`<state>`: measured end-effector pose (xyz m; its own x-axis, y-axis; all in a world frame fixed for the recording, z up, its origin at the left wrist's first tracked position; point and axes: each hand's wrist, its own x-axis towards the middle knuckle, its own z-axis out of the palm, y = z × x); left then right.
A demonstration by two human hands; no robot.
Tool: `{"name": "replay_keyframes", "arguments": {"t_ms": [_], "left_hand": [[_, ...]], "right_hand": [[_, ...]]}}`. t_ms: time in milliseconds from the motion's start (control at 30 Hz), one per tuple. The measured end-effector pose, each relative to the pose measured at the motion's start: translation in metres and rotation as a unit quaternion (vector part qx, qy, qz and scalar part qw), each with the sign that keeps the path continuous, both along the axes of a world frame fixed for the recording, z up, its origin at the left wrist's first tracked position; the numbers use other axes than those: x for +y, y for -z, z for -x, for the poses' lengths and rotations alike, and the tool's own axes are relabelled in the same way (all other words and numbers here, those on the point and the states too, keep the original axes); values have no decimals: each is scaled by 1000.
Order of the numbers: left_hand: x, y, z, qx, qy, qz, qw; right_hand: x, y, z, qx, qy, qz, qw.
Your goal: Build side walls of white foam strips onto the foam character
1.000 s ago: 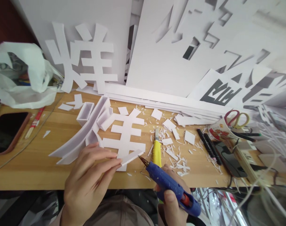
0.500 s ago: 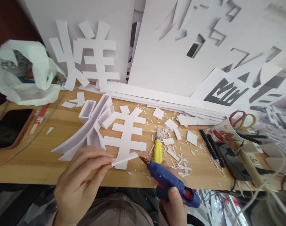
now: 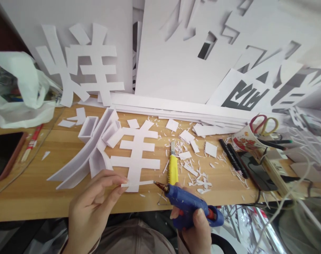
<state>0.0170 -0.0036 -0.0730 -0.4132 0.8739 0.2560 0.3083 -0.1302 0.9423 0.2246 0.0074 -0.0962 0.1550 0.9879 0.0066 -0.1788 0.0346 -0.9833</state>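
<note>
Between its thumb and fingers my left hand (image 3: 93,208) pinches one end of a thin white strip (image 3: 143,182). My right hand (image 3: 196,227) is wrapped round a blue glue gun (image 3: 187,201), its brown nozzle pointing left at the strip's free end; whether they touch I cannot tell. Beneath the strip, a flat white cut-out character part (image 3: 135,162) lies on the table. Joined to its left are raised white walls (image 3: 89,148) forming the strokes of the character. A yellow utility knife (image 3: 173,169) lies just beyond the glue gun, blade pointing away from me.
White scraps (image 3: 187,155) litter the wooden table (image 3: 25,204). A finished-looking flat white character (image 3: 97,63) leans at the back left, beside large white boards (image 3: 171,70). A phone (image 3: 5,151) and plastic bag (image 3: 25,81) are left; markers (image 3: 231,157) and a cup (image 3: 243,138) with scissors stand right.
The strip has turned from slanting to nearly level, its free end staying close to the nozzle. My left hand has turned slightly with it. The whole view has shifted a little.
</note>
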Motion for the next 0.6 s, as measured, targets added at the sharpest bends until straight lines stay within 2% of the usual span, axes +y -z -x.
{"name": "replay_keyframes", "arguments": {"t_ms": [133, 267, 333, 467, 600], "left_hand": [[-1, -2, -1, -19, 0, 10, 1000], [-1, -4, -3, -29, -14, 15, 999], [-1, -5, -5, -39, -26, 16, 999], [2, -4, -8, -72, -37, 21, 996], [6, -2, -11, -145, -49, 32, 988]], "right_hand": [[-1, 1, -1, 31, 2, 27, 999], [-1, 10, -8, 50, -10, 42, 998], [2, 16, -12, 63, -21, 34, 997], [9, 26, -20, 27, -76, -14, 997], [11, 17, -17, 24, -81, -16, 996]]}}
